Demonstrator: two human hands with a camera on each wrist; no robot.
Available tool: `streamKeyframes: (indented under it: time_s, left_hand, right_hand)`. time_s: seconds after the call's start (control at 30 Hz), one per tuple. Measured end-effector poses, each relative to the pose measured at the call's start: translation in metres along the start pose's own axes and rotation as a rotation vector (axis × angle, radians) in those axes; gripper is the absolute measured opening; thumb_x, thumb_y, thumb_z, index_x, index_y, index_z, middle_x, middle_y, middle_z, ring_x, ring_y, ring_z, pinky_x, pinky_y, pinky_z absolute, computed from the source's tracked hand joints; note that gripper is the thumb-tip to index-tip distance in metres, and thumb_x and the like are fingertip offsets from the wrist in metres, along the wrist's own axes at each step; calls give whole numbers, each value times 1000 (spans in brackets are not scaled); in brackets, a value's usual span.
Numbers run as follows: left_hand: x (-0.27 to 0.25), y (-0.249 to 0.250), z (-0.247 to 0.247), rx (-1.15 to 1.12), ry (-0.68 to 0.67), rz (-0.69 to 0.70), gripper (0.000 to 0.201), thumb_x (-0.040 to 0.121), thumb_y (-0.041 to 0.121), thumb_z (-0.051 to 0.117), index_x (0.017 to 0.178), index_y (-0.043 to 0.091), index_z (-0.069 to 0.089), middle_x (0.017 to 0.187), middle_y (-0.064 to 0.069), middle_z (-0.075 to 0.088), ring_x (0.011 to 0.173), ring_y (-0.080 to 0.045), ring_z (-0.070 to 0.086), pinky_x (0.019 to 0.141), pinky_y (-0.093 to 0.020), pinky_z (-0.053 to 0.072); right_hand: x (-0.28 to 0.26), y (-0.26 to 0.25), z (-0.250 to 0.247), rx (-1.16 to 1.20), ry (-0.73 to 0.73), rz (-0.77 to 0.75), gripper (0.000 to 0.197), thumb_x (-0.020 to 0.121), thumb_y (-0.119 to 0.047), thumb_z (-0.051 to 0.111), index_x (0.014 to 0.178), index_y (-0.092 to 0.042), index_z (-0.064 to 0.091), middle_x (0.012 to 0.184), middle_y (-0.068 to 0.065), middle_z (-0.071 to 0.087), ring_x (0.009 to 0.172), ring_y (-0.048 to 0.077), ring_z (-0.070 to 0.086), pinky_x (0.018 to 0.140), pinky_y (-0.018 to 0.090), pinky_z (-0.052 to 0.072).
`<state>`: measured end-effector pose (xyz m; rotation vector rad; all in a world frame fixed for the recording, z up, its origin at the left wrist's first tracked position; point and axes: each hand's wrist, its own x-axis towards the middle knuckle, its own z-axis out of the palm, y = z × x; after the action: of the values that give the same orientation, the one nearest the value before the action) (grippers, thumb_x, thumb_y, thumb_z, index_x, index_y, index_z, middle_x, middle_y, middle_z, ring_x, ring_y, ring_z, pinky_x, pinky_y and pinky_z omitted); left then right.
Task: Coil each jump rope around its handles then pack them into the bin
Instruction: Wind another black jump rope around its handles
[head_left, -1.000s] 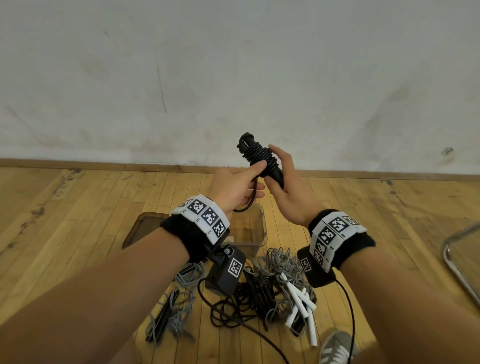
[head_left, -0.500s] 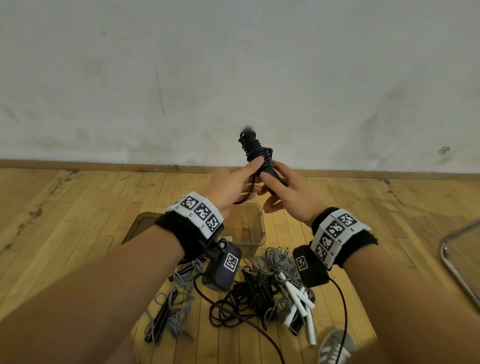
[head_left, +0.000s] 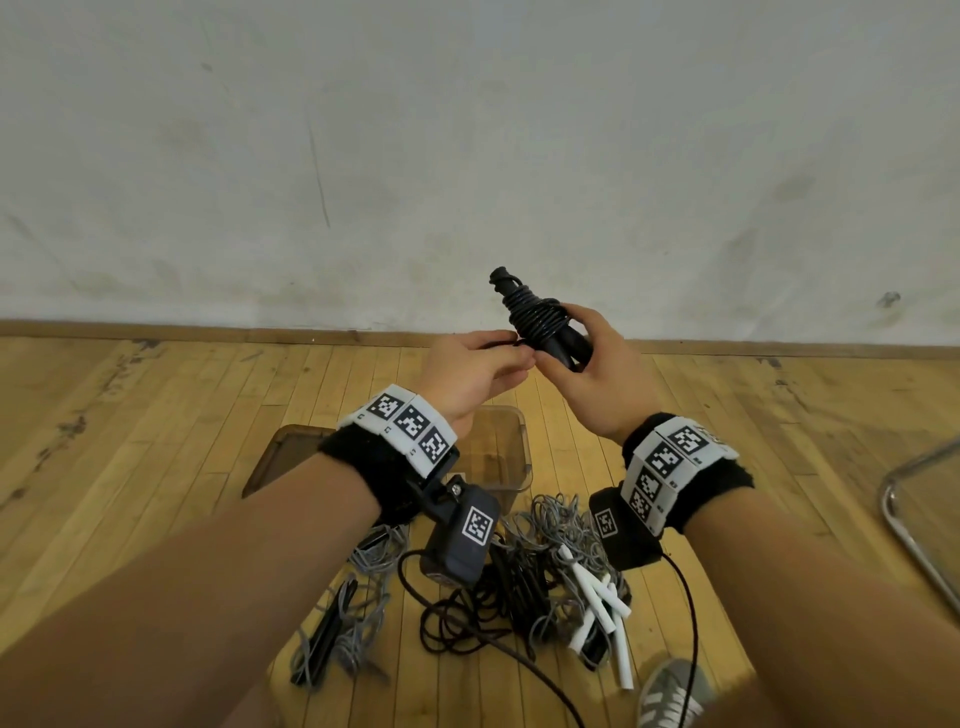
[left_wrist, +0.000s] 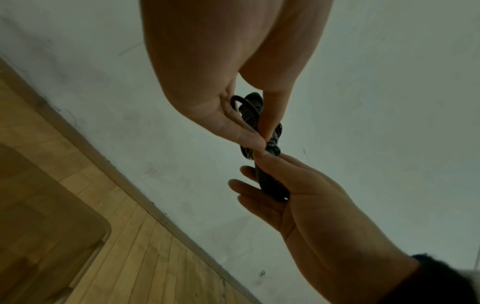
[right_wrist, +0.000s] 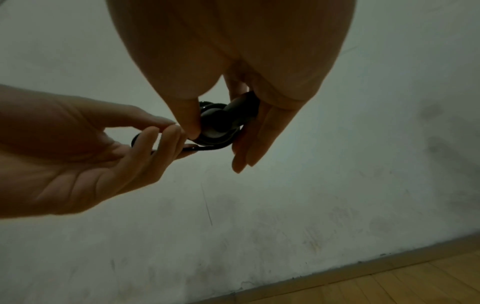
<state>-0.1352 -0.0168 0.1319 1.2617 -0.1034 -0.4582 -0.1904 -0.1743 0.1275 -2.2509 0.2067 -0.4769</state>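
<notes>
A black jump rope (head_left: 537, 322) is coiled round its two handles and held up in front of the wall. My right hand (head_left: 582, 364) grips the handles, thumb on the coil (right_wrist: 215, 123). My left hand (head_left: 483, 364) pinches the last loose loop of black cord (left_wrist: 235, 102) beside the coil (left_wrist: 249, 115). The clear plastic bin (head_left: 511, 457) stands on the floor below my hands, partly hidden by my left wrist. What it holds cannot be made out.
A tangle of grey and black ropes (head_left: 545, 525) with white handles (head_left: 597, 603) lies on the wooden floor in front of the bin. Another grey rope with black handles (head_left: 332, 629) lies to the left. A brown lid (head_left: 280, 457) lies left of the bin. A metal chair frame (head_left: 914, 514) is at the right. My shoe (head_left: 672, 696) is at the bottom.
The hanging loop of cord under the coil has been drawn in short. My left hand has shifted from the coil's side to pinching the cord end at its base.
</notes>
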Motion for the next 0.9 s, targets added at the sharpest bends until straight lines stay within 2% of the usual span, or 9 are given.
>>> streamKeyframes:
  time_s: [0.1, 0.2, 0.3, 0.43, 0.53, 0.67, 0.73, 0.8, 0.9]
  left_hand:
    - [0, -1, 0, 67, -12, 31, 28, 89, 1, 74, 117, -1, 70, 103, -16, 77, 90, -18, 75, 78, -26, 60]
    - [-1, 0, 1, 209, 66, 66, 17, 96, 20, 70, 105, 6, 75, 87, -9, 79, 81, -19, 76, 72, -28, 61]
    - [3, -3, -2, 367, 180, 81, 26, 97, 37, 66, 97, 15, 78, 78, -1, 79, 76, -14, 75, 68, -27, 59]
    - [5, -4, -5, 425, 237, 205, 23, 94, 36, 72, 88, 14, 76, 72, 0, 77, 68, -12, 73, 66, -27, 59]
    - [2, 0, -1, 386, 213, 278, 27, 92, 28, 76, 91, 3, 67, 70, -7, 76, 62, -16, 73, 60, -25, 58]
    - [-3, 3, 2, 381, 143, 338, 24, 90, 28, 78, 91, 10, 61, 74, -4, 77, 69, -15, 75, 65, -27, 60]
    - [-4, 2, 2, 436, 99, 366, 21, 91, 30, 76, 93, 15, 62, 76, -1, 78, 73, -14, 75, 72, -36, 62]
    - [-5, 1, 1, 517, 60, 402, 17, 91, 32, 75, 94, 20, 64, 78, 2, 78, 75, -14, 74, 75, -41, 62]
    - [-5, -2, 2, 626, 43, 457, 8, 93, 28, 72, 96, 24, 66, 80, 6, 76, 76, -10, 71, 76, -39, 60]
  right_hand:
    - [0, -2, -3, 10, 17, 44, 61, 87, -41, 75, 140, -29, 48, 114, -2, 71, 97, 17, 69, 88, 42, 56]
    - [-2, -6, -3, -22, 6, 57, 56, 86, -36, 76, 132, -27, 46, 108, -4, 73, 88, 15, 70, 79, 35, 55]
    - [-3, -7, -1, -40, -27, 63, 52, 82, -36, 76, 119, -30, 40, 92, -4, 75, 69, 16, 72, 69, 42, 60]
    - [-3, -9, 0, -46, -50, 71, 55, 77, -32, 78, 113, -26, 37, 81, -1, 73, 66, 21, 71, 63, 43, 60]
    - [-4, -12, -2, 149, -68, 88, 56, 80, -14, 75, 115, -22, 32, 84, 8, 73, 69, 28, 74, 66, 46, 62]
    - [-2, -12, -1, 322, -81, 106, 57, 87, -4, 69, 122, -23, 28, 94, 15, 72, 68, 32, 75, 73, 55, 62]
    - [-2, -10, 1, 331, -90, 79, 63, 88, -6, 70, 131, -28, 29, 97, 13, 72, 69, 32, 75, 71, 55, 62]
    - [0, -7, 2, 316, -94, 55, 74, 89, -9, 71, 143, -35, 29, 104, 8, 71, 73, 29, 74, 70, 48, 64]
    - [0, -3, 3, 229, -117, 22, 80, 89, -10, 70, 150, -43, 29, 112, -3, 67, 75, 23, 74, 71, 45, 64]
